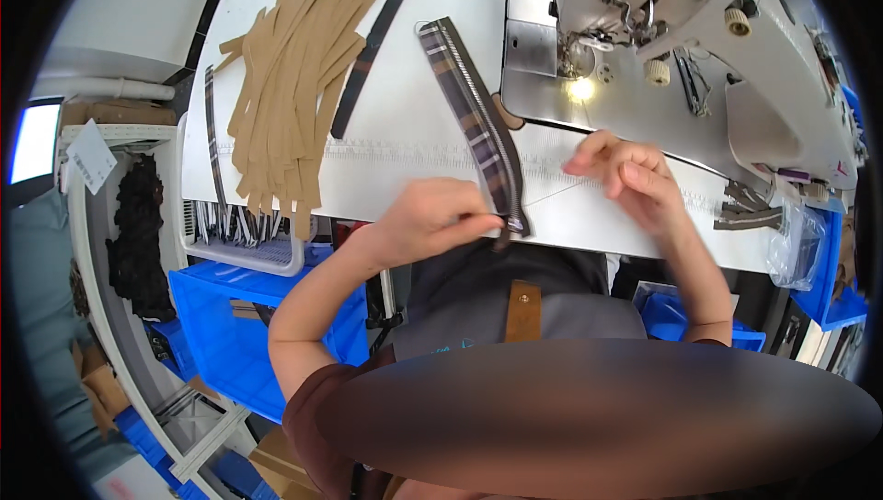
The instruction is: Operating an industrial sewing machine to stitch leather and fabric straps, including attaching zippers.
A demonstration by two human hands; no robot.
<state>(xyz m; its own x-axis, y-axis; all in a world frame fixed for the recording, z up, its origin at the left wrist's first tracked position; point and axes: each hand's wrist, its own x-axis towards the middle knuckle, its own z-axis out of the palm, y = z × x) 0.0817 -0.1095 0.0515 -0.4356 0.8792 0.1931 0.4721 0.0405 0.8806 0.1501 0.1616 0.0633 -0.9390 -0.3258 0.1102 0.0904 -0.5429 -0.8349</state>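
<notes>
My left hand (441,219) pinches the lower end of a plaid fabric strip with a zipper (487,137), which lies slanted on the white table (368,169). A fine thread (556,192) stretches from that end toward my right hand (635,183), whose curled fingers appear to grip it, slightly blurred. Above and right stands the sewing machine (662,3), its lamp lit over the metal bed. A pile of tan fabric strips (285,104) lies to the left, beside a dark plaid strip (377,49).
A narrow plaid strip (213,123) lies at the left edge. Below are a white basket (299,247) and blue crates (225,334). Zipper pieces (745,215) and a clear bag (796,247) are at the right. Shelving and a lit screen (35,141) stand far left.
</notes>
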